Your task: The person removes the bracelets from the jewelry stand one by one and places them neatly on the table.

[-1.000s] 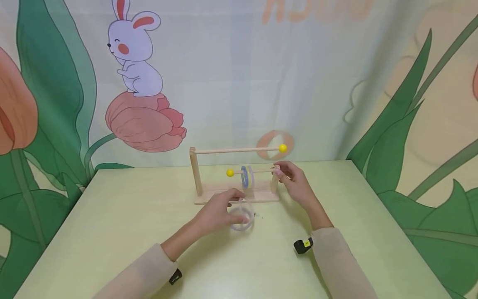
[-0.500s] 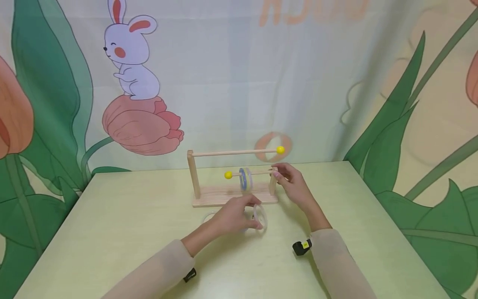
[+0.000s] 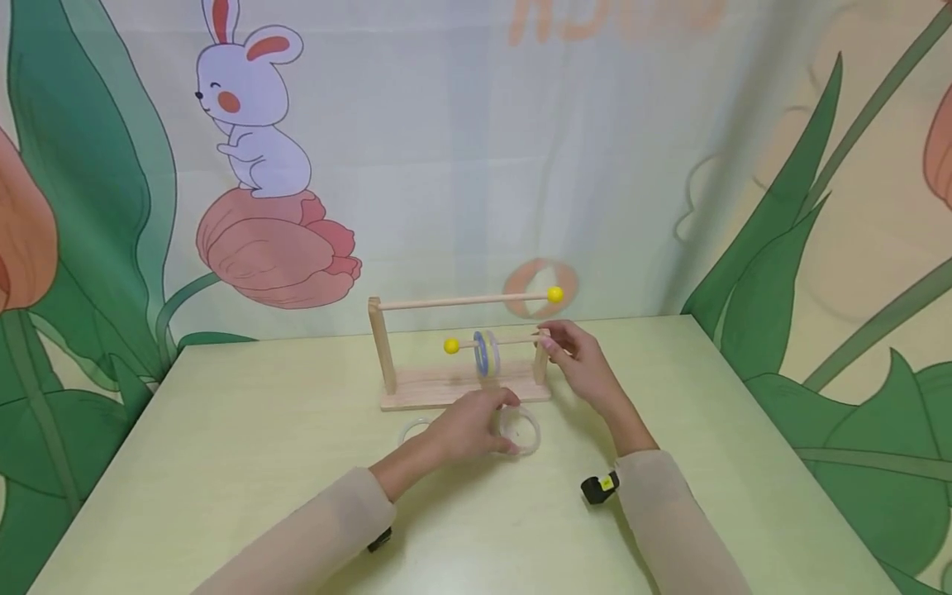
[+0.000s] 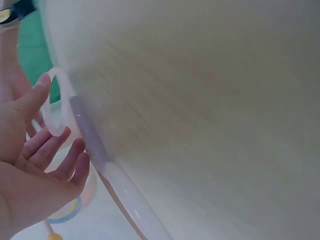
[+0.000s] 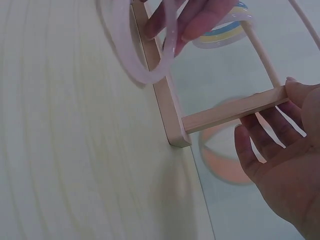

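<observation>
My left hand (image 3: 472,426) pinches a pale pinkish ring (image 3: 537,431) between thumb and fingertips, just in front of a wooden stand's base (image 3: 424,400). In the right wrist view this ring (image 5: 148,76) hangs near the base edge. My right hand (image 3: 586,364) grips the top of the stand's short post (image 3: 541,368), thumb on one side and fingers on the other. From that post runs a lower rod (image 3: 513,340) with a yellow ball (image 3: 451,346) at its free end. Blue (image 3: 481,355), yellow and pale lavender rings hang on this rod.
A tall post (image 3: 383,351) at the left carries an upper rod (image 3: 461,302), tipped with another yellow ball (image 3: 554,294). A clear ring (image 3: 407,430) lies partly behind my left forearm. The left wrist view shows a lavender ring (image 4: 90,131) and a whitish ring (image 4: 131,197) on the table.
My left hand has moved right with the pale ring, away from the rings on the table. The held ring has turned to show its round face. My right hand stays on the short post.
</observation>
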A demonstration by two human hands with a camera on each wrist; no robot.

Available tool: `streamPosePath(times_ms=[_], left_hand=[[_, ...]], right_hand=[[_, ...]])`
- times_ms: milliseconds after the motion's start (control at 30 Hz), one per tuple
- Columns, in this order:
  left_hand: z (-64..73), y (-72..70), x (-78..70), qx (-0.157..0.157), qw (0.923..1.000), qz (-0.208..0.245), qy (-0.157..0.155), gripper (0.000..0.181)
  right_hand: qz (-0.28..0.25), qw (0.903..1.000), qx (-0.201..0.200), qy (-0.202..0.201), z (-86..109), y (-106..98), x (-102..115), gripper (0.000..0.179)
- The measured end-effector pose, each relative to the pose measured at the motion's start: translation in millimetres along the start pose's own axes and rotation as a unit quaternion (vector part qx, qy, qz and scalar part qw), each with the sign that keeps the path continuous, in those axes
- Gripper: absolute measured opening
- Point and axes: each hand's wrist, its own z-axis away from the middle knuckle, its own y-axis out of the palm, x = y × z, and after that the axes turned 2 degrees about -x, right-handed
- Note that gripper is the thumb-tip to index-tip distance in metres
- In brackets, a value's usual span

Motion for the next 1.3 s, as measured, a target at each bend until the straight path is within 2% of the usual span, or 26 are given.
streamPosePath(times_ms=[133,400,767,1300], left_hand=[[-0.6,4.7,2.0,0.008,0.9996,-0.025,0.007,0.069],[-1.6,10.0,4.4,0.004,0.9978,-0.064,0.013,0.069],[0.5,9.5,4.3,0.002,0.9978,-0.066,0.000,0.068],[-2.6,10.3,7.8,0.007,0.9970,-0.077,0.005,0.068]], right_hand=[[-0.008,1.0000,-0.001,0.002,0.7,0.2,-2.9,0.038],[-0.007,1.0000,-0.004,-0.002,1.1,-0.7,-4.5,0.037],[-0.012,0.9999,-0.001,-0.004,1.0,1.7,-3.4,0.035],[-0.007,1.0000,-0.003,-0.004,-0.2,0.3,-2.1,0.038]])
